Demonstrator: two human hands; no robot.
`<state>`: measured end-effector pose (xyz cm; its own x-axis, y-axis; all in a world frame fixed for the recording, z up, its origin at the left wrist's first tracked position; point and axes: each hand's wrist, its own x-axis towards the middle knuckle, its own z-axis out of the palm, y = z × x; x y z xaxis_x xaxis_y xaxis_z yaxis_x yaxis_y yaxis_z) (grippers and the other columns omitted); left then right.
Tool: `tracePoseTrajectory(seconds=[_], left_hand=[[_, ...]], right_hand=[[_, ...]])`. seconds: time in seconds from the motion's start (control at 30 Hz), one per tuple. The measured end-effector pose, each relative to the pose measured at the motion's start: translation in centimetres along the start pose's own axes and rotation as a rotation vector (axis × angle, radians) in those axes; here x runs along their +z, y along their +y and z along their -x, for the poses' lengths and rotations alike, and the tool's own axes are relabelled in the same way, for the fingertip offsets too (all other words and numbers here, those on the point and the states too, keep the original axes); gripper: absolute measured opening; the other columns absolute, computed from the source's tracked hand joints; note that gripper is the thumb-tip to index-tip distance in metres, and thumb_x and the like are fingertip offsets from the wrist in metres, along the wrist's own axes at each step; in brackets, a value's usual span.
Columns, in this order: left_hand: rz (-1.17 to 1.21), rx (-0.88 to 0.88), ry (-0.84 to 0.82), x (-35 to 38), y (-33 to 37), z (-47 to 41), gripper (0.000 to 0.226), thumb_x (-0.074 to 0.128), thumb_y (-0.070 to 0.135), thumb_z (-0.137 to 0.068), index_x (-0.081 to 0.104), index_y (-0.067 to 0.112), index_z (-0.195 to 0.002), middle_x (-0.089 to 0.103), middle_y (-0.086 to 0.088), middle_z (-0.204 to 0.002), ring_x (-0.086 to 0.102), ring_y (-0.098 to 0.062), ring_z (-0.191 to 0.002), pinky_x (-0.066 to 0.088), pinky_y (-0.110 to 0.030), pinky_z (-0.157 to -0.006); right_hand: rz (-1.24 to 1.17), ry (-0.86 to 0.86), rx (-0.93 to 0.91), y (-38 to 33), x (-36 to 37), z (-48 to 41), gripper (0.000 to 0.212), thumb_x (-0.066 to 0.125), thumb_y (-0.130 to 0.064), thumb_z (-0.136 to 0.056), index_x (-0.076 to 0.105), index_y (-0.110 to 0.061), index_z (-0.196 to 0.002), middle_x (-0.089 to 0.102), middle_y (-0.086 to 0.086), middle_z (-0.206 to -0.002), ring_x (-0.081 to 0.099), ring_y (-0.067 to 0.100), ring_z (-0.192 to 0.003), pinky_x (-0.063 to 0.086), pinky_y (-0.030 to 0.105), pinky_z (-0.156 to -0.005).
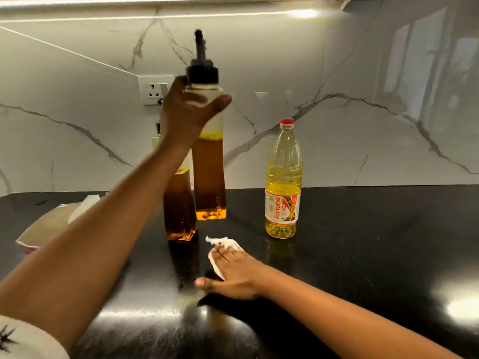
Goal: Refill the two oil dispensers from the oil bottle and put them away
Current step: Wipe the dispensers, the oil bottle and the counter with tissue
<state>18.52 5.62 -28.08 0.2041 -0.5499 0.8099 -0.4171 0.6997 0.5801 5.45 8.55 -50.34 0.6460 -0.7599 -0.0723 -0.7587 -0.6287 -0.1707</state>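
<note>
Over near the left edge of the glossy black stone counter point(363, 242) sits a tan box with white tissue poking out point(51, 224), not really in play. Next along, the left hand point(189, 110) is wrapped around the shoulder of a tall clear square dispenser with a black spout cap point(208, 172), lifted just off the counter, amber oil well up its body. A second clear dispenser of amber oil point(178, 203) stands right beside it, mostly behind the forearm, so its cap can't be seen. The right hand point(233, 270) lies flat, fingers spread, pressing a crumpled white tissue point(224, 244) onto the counter in front of them. Looks like a wipe-down step: best to keep the lifted one dead upright and wipe underneath before setting it down. The yellow plastic oil bottle with a red cap point(283, 182) stands capped further right, towards the back edge.
</note>
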Motion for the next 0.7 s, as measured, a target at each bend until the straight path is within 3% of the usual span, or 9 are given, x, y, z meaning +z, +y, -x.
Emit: tracePoseTrajectory(seconds=[0.1,0.23,0.37,0.5,0.7], left_hand=[[0.060,-0.060,0.002,-2.1,1.9,-1.8,0.081,0.078,0.065,-0.046,0.057,0.021,-0.111,0.069,-0.002,-0.095,0.070,-0.019,-0.080,0.057,-0.034,-0.060],[0.109,-0.094,-0.014,-4.7,2.4,-2.7,0.083,0.081,0.058,-0.047,0.058,0.019,-0.117,0.068,0.001,-0.091,0.066,-0.015,-0.073,0.058,-0.035,-0.063],[0.119,-0.094,-0.019,-6.6,1.6,-2.3,0.072,0.083,0.054,-0.052,0.061,0.020,-0.112,0.069,0.002,-0.088,0.065,-0.016,-0.068,0.056,-0.032,-0.059],[0.133,-0.088,-0.018,-7.5,1.1,-2.2,0.065,0.082,0.054,-0.054,0.061,0.024,-0.108,0.069,0.003,-0.089,0.065,-0.014,-0.066,0.055,-0.029,-0.058],[0.111,-0.093,-0.012,-8.5,0.9,-2.2,0.068,0.081,0.057,-0.056,0.060,0.024,-0.112,0.068,0.001,-0.095,0.066,-0.014,-0.071,0.058,-0.036,-0.066]], right_hand=[[0.012,0.045,0.171,2.2,-0.5,-2.3,0.101,0.016,-0.077,-0.083,0.007,0.000,-0.149,0.004,0.022,-0.155,0.002,0.032,-0.145,0.000,0.043,-0.118],[-0.004,0.067,0.377,3.8,-2.7,-8.4,0.103,0.016,-0.079,-0.082,0.015,0.000,-0.148,0.014,0.023,-0.154,0.012,0.033,-0.144,0.007,0.042,-0.118],[0.061,0.039,0.140,0.9,-3.4,-8.5,0.083,0.022,-0.063,-0.094,0.021,0.001,-0.147,0.020,0.022,-0.153,0.017,0.032,-0.143,0.012,0.038,-0.116],[0.024,0.007,0.011,1.0,-0.8,-3.7,0.090,0.018,-0.071,-0.088,0.006,-0.006,-0.150,0.004,0.015,-0.157,0.001,0.024,-0.146,0.000,0.038,-0.119],[0.019,0.092,0.437,5.5,-2.7,-8.7,0.106,0.013,-0.082,-0.079,0.012,-0.002,-0.149,0.009,0.022,-0.155,0.008,0.033,-0.145,0.003,0.044,-0.118]])
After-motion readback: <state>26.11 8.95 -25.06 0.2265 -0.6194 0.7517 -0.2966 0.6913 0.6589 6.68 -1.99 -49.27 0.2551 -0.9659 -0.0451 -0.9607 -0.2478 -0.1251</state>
